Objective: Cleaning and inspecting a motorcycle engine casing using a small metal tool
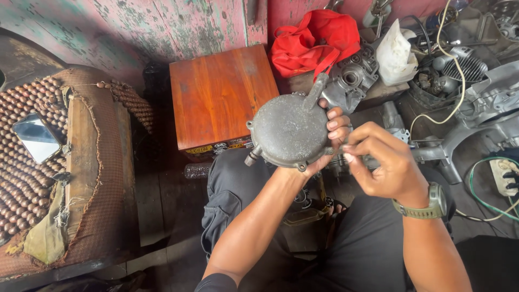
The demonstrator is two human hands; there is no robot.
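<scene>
Both forearms reach up from our lap over dark trousers, and our left hand holds a round grey metal engine cover up in front of us, its domed outer face toward the camera, fingers curled around its right edge and clamped on it from behind. Our right hand, with an olive wristwatch on the wrist, is bent inward, thumb and forefinger pinched together at the cover's rim; whether they grip a small fastener or only touch the edge we cannot tell. We judge the step in hand to be working a small fitting at the rim, so the next move calls for a steady left grip and fine fingertip work on the right. The cover hangs in the air in front of a reddish wooden box. A red bag and grey engine parts lie beyond, and a beaded seat cover with a phone on it lies at our left.
</scene>
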